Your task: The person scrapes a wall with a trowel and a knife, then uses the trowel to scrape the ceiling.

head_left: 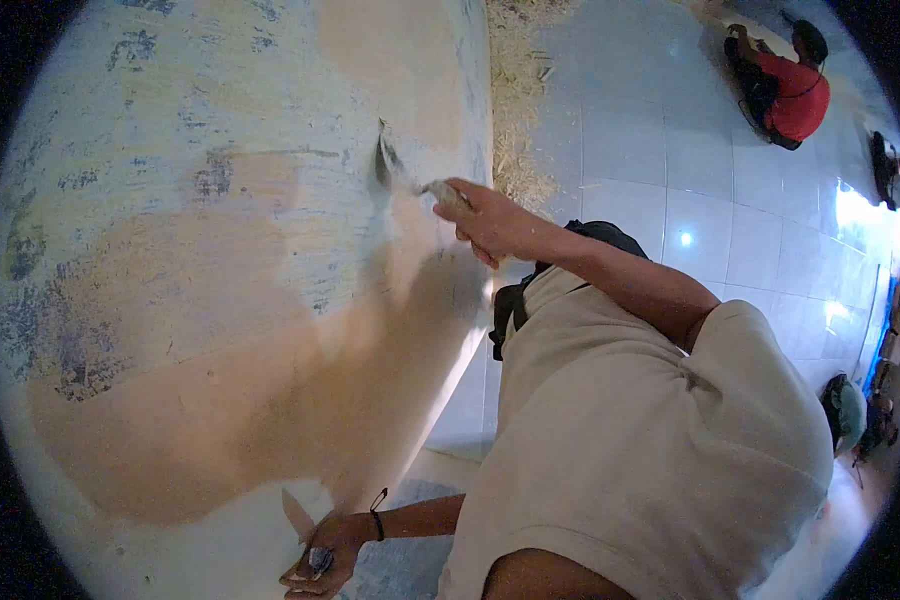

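Head view: right hand (478, 222) grips scraper (387, 163); left hand (332, 552) clasps half-hidden tool (320, 560), perhaps bladed.

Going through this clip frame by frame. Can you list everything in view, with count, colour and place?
Wall: one, patchy beige, pale and blue-grey, left
Scraper: one, greyish, against the wall, in the right hand
Small object: one, grey-white, in the left hand; kind unclear
Shavings: many, pale yellow, on the floor along the wall
Floor: one, pale blue-grey tile, top and right
Crouching person: one, red top, upper right
Right-edge things: several, mixed colours, too blurred to count
Wristband: one, black, left wrist
Shirt: one, beige, on the wearer
Right hand: one, bare, upper centre
Left hand: one, bare, bottom, by the wall
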Available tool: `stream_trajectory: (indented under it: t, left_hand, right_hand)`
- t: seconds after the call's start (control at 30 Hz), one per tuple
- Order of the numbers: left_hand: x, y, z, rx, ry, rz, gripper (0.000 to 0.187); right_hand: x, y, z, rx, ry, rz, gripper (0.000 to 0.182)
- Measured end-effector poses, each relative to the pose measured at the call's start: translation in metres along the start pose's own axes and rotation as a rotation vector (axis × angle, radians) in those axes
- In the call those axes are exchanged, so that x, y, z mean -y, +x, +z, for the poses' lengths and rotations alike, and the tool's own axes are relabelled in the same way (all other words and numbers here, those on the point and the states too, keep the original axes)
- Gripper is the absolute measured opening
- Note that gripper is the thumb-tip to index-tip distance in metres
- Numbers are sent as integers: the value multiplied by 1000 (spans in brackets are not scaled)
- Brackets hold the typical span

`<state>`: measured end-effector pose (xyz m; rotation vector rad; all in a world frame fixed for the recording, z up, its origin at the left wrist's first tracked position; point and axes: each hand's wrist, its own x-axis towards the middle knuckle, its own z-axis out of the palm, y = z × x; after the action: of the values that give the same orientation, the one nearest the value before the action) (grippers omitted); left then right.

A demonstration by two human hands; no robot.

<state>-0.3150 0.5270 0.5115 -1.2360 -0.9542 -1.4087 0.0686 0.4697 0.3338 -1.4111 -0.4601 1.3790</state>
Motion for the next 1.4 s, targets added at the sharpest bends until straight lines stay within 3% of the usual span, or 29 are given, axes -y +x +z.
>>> stream_trajectory:
  t: [0.27, 0.37, 0.47, 0.57, 0.63, 0.77, 0.97, 1.27, 1.33, 1.4]
  left_hand:
    - [-6, 0, 2, 5, 2, -54, 78]
    - [4, -1, -1, 21, 26, 8, 76]
    - [-7, -1, 2, 2, -43, -86, 76]
    - [-2, -2, 2, -1, -29, -46, 76]
    - [-8, -8, 6, -70, -127, -158, 78]
    - [5, -2, 0, 24, 29, -6, 79]
    - [9, -7, -2, 4, -16, -128, 78]
    - [18, -9, -6, 35, 182, -54, 74]
    - [8, -8, -2, -3, 76, -102, 77]
    - [8, -8, -1, 2, 72, -65, 78]
  right_hand:
    - [9, -10, 3, 29, 19, 52, 47]
    - [-1, 0, -1, 17, -17, 4, 47]
    - [-13, 13, -14, 29, -16, -11, 47]
    - [-11, 4, -6, -3, 3, 1, 48]
    - [-7, 2, -4, -12, 4, -3, 48]
    - [-11, 19, -14, -1, -11, -37, 49]
    - [-3, 5, -5, -41, -64, -16, 50]
    - [2, 22, -14, -122, -157, -42, 54]
    - [-9, 15, -5, -77, -287, -136, 52]
    - [7, -3, 1, -40, -153, -5, 51]
